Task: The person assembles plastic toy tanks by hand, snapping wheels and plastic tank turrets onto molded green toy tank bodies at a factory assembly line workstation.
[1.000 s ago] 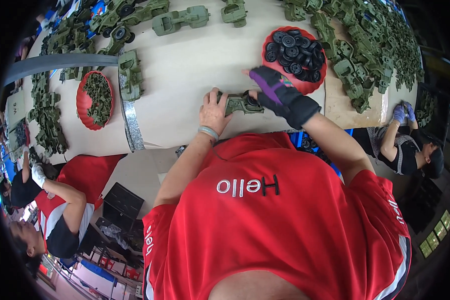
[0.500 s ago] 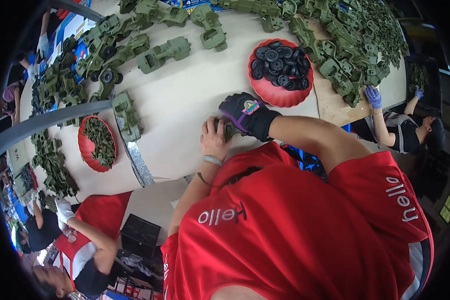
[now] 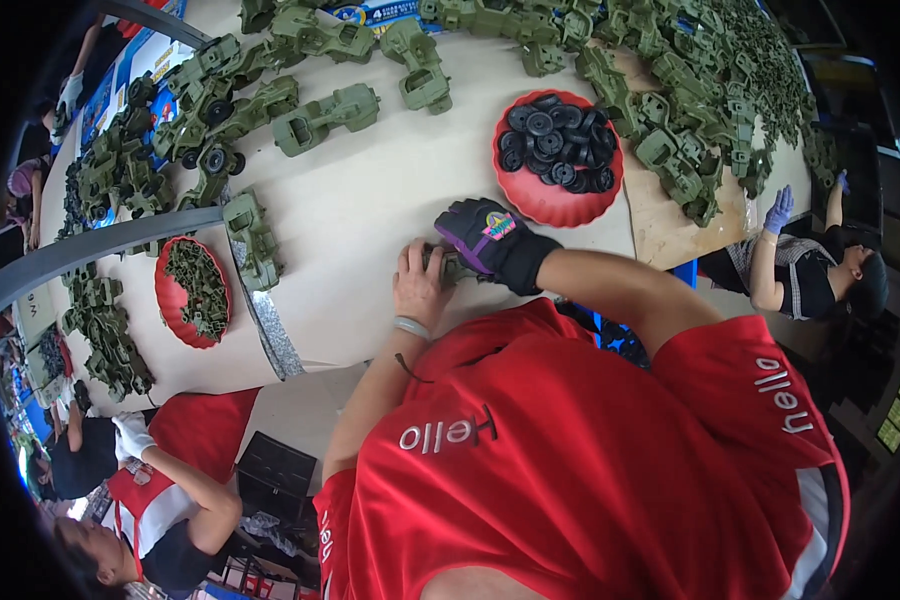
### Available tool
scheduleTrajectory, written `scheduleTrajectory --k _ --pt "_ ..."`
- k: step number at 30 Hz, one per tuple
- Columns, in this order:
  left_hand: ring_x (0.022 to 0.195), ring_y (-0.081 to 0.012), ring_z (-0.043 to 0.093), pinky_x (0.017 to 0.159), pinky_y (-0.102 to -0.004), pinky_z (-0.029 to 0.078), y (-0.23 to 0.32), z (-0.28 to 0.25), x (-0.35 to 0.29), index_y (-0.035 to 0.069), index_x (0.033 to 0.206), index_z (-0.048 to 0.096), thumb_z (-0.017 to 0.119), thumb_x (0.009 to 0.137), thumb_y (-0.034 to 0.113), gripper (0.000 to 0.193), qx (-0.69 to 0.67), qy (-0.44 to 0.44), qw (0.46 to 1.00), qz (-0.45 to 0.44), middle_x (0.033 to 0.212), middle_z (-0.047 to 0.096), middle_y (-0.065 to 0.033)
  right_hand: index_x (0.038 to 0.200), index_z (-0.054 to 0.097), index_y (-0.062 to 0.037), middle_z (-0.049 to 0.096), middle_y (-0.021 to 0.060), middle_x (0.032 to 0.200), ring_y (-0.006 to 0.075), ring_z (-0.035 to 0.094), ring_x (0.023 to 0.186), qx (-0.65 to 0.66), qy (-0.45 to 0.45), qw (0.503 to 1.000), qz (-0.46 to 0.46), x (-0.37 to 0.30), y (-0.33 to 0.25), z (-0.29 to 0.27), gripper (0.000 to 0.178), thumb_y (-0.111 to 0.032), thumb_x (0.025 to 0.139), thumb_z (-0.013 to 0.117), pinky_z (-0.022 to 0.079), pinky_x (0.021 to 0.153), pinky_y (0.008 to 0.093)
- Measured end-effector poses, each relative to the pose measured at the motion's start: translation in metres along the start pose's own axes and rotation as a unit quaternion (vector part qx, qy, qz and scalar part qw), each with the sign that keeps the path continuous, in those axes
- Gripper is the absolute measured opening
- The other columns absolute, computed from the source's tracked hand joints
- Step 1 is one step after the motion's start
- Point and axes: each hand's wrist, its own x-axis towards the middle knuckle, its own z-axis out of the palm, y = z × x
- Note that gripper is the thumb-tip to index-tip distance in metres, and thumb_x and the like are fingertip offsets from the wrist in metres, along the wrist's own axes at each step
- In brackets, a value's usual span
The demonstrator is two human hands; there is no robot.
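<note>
surface: pale worktable point(image 3: 370, 215) in a busy workshop, co-workers at its edges
toy part: green piece point(image 3: 448, 266) at the near table edge, pinched between both hands, mostly hidden
left hand: bare point(image 3: 422, 285), clasped on the part's left end
right hand: black glove point(image 3: 490, 240), curled over the part's right end
wheels: black, in a red dish point(image 3: 555, 200) just beyond the glove
around: green toy trucks point(image 3: 325, 115) further out, second red dish point(image 3: 192, 290) left
risk: part sits by the edge; a slip could likely drop it off the table; glove may dull the grip
</note>
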Motion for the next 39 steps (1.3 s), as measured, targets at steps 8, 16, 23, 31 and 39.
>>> scheduleTrajectory --k 8,16,23,31,39 --pt "0.151 -0.0401 0.029 0.117 -0.0556 0.034 -0.017 -0.048 0.042 0.019 0.160 0.030 0.085 0.075 0.021 0.101 0.104 0.092 0.989 -0.042 0.161 0.032 -0.0157 0.121 0.064 -0.0052 0.066 0.0206 0.113 0.0378 0.064 0.103 -0.045 0.098 0.992 0.063 -0.047 0.034 -0.066 0.038 -0.017 0.085 0.064 0.051 0.089 0.0483" --pt "0.131 -0.0434 0.048 0.110 -0.0511 0.043 -0.002 0.012 0.012 0.003 0.158 0.029 0.080 0.078 0.055 0.108 -0.116 0.024 0.990 -0.074 0.143 0.052 -0.0242 0.110 0.067 -0.0104 0.070 0.0163 0.107 0.0351 0.067 0.100 -0.264 0.061 0.957 0.101 -0.019 0.125 -0.138 0.026 -0.020 0.086 0.067 0.053 0.084 0.0474" --pt "0.128 -0.0409 0.052 0.111 -0.0461 0.044 0.002 0.038 0.009 -0.007 0.139 0.053 0.076 0.080 0.060 0.092 -0.098 -0.020 0.988 -0.117 0.136 0.059 -0.0252 0.104 0.071 -0.0106 0.071 0.0151 0.103 0.0357 0.068 0.099 -0.176 0.149 0.968 0.098 -0.024 0.144 -0.106 0.023 -0.021 0.084 0.071 0.055 0.084 0.0477" --pt "0.118 -0.0411 0.056 0.104 -0.0468 0.048 0.021 0.048 0.003 -0.006 0.117 0.064 0.075 0.080 0.059 0.076 -0.114 0.045 0.982 -0.146 0.124 0.063 -0.0238 0.112 0.068 -0.0031 0.071 0.0107 0.097 0.0202 0.069 0.088 0.437 0.095 0.869 0.210 -0.044 0.038 -0.036 0.023 -0.010 0.091 0.073 0.056 0.077 0.0359" --pt "0.115 -0.0406 0.057 0.102 -0.0466 0.048 0.023 0.043 0.005 -0.005 0.113 0.064 0.075 0.080 0.059 0.073 -0.117 0.033 0.983 -0.139 0.121 0.063 -0.0234 0.110 0.066 -0.0003 0.071 0.0104 0.093 0.0178 0.068 0.086 0.340 0.106 0.911 0.207 -0.041 0.033 0.000 0.020 -0.005 0.091 0.071 0.055 0.072 0.0320"
